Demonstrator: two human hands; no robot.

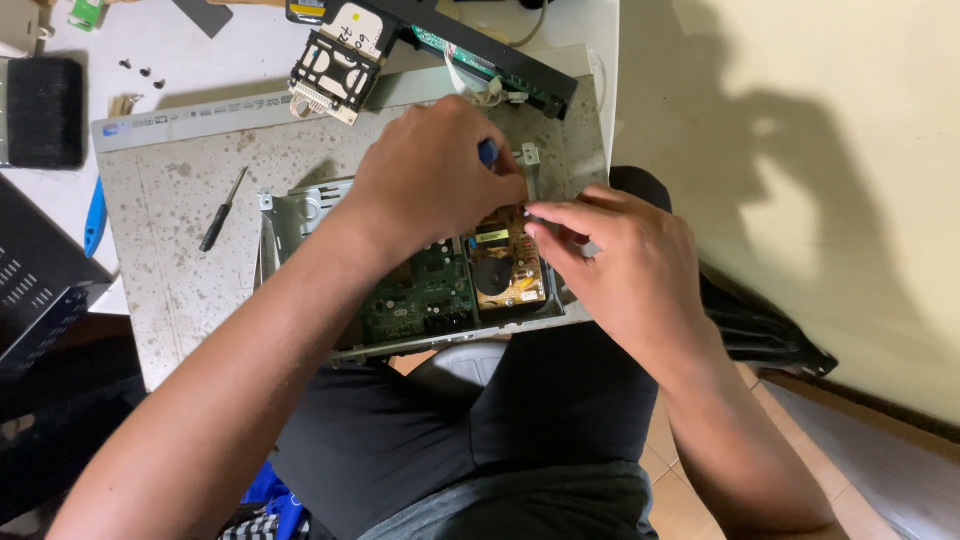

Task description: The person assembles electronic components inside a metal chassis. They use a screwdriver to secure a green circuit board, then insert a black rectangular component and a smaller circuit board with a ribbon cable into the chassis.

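While left hand (440, 175) grips blue-handled screwdriver (488, 152), right hand (625, 265) fingertips pinch at brown circuit board (507, 268)

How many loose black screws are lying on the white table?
3, in a row at the table's upper left: first screw, second screw, third screw. The hands or clutter may hide others.

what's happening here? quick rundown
A person sits over an opened metal chassis that rests on a speckled grey panel. The left hand grips a blue-handled screwdriver above the tan circuit board. The right hand pinches at that board's upper edge. A green circuit board sits beside it. A spare black screwdriver lies on the panel.
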